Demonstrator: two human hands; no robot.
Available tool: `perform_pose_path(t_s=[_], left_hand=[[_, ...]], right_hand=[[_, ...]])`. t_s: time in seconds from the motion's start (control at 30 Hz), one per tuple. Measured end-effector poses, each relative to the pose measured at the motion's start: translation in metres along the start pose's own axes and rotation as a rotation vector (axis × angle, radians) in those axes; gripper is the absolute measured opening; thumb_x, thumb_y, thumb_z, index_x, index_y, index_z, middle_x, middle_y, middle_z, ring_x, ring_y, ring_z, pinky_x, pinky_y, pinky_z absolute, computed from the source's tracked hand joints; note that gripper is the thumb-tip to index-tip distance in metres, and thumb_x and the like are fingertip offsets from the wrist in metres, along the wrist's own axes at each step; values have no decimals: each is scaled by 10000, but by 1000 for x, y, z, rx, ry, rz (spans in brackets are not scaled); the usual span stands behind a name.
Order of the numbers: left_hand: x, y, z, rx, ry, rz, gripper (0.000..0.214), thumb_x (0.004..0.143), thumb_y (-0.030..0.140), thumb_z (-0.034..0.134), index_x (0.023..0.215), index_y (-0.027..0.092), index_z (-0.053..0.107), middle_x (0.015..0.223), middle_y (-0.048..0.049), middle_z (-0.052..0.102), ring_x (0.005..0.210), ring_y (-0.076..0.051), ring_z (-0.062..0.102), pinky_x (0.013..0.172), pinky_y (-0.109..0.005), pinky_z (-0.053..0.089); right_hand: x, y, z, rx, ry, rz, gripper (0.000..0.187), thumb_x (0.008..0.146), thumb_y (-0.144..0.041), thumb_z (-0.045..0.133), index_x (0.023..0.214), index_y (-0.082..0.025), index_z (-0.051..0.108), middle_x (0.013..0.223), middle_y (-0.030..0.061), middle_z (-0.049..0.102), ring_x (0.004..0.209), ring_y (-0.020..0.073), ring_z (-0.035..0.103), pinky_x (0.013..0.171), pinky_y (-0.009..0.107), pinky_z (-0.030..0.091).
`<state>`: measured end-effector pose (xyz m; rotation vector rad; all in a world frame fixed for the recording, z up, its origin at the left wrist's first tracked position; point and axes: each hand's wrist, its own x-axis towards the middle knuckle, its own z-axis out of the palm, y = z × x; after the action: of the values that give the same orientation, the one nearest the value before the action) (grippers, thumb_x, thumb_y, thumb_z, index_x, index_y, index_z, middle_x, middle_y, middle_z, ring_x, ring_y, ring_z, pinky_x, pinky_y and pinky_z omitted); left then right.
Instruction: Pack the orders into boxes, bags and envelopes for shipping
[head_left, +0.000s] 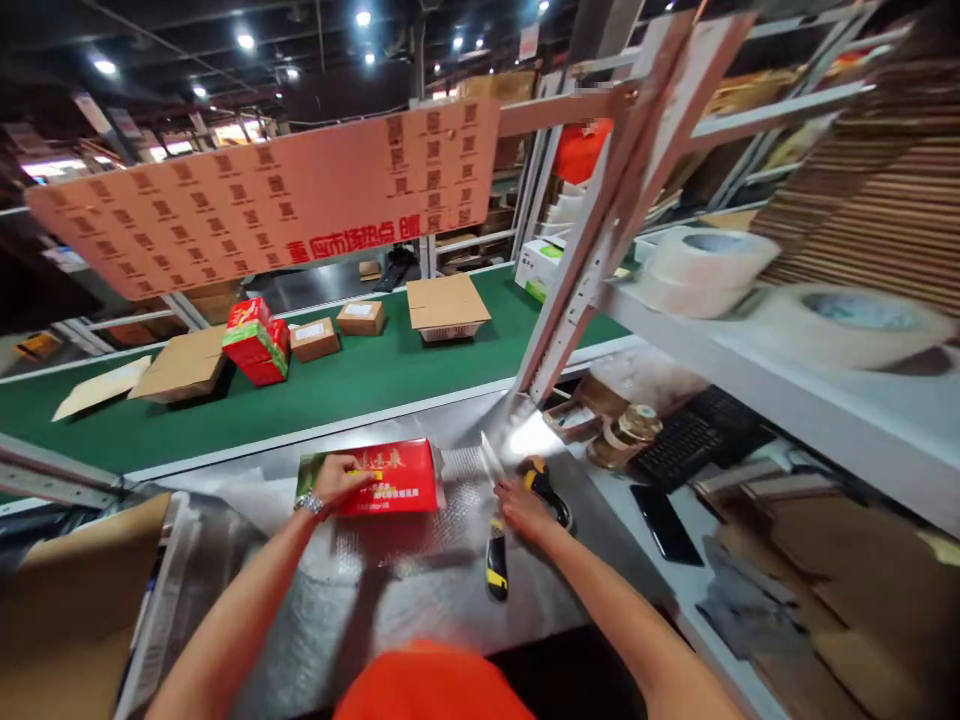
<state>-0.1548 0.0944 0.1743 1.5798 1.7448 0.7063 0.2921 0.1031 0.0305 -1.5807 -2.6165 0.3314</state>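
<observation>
A flat red box (390, 478) with a green end lies on a sheet of silvery bubble wrap (405, 560) on the metal worktable. My left hand (339, 478), wristwatch on the wrist, rests on the box's left part with fingers spread. My right hand (519, 505) lies at the wrap's right edge, fingers closed on the film; what it grips beyond that I cannot make out. A yellow-and-black utility knife (496, 562) lies just below that hand. A black-and-yellow handheld scanner (547, 488) sits right behind it.
A green conveyor belt (360, 385) runs behind the table, carrying red boxes (257, 340), small cartons (315, 338) and flat cardboard. A white shelf (750, 350) on the right holds tape rolls (705, 265). Below it are a keyboard (690, 440) and more tape (626, 430). Cardboard (67, 600) stands at left.
</observation>
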Motion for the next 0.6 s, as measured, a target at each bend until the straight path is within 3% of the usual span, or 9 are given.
perform_pose_path(t_s=[0.1,0.17,0.27,0.33,0.37,0.43,0.5,0.6], left_hand=[[4,-22,33,76,-71,2,535,708,681,866,572,213,647,591,-5,668,597,-150,554,591,-279,398],[1,-35,46,102,-102,-14,480,747,633,848,590,211,680,632,-19,713,631,-165,598,621,-284,428],[-6,-47,53,127,-109,-40,420,810,577,821,641,203,732,711,-46,770,691,-191,662,665,-294,460],[-9,-54,54,150,-115,-36,384,843,544,818,683,200,763,745,-54,793,712,-204,685,681,-298,469],[-10,-56,55,168,-117,-30,363,859,524,816,701,201,773,756,-56,800,719,-208,693,687,-300,470],[-10,-61,56,211,-117,-22,317,895,476,805,730,206,786,785,-60,816,742,-215,716,710,-302,476],[-9,-65,59,250,-107,-20,284,919,440,797,751,211,791,821,-68,833,774,-223,745,736,-304,483],[-7,-70,63,270,-107,-14,260,930,430,801,779,218,802,875,-73,856,820,-233,780,762,-304,495]], right_hand=[[-2,10,3,32,-51,45,376,979,-67,507,949,-151,872,1134,209,837,1271,352,662,1174,479,495],[-3,15,5,55,-71,59,353,978,-59,541,921,-157,875,1092,213,842,1291,368,663,1289,548,402],[-2,13,6,64,-81,91,301,902,2,614,894,-151,873,1072,219,849,1347,416,646,1389,730,140],[6,3,6,64,-55,111,352,867,31,615,1028,-138,877,1215,237,837,1464,463,577,1356,831,3],[13,-5,6,91,-24,100,431,860,38,601,1159,-132,861,1345,240,805,1532,470,525,1350,844,-10],[33,-25,7,248,36,11,647,867,27,565,1475,-127,722,1624,218,656,1628,431,442,1389,776,96],[56,-45,10,493,26,-120,846,861,0,554,1694,-134,493,1748,186,537,1626,356,472,1386,620,311],[87,-61,14,719,-122,-218,995,830,-66,638,1774,-168,342,1676,171,622,1476,309,629,1257,493,507]])
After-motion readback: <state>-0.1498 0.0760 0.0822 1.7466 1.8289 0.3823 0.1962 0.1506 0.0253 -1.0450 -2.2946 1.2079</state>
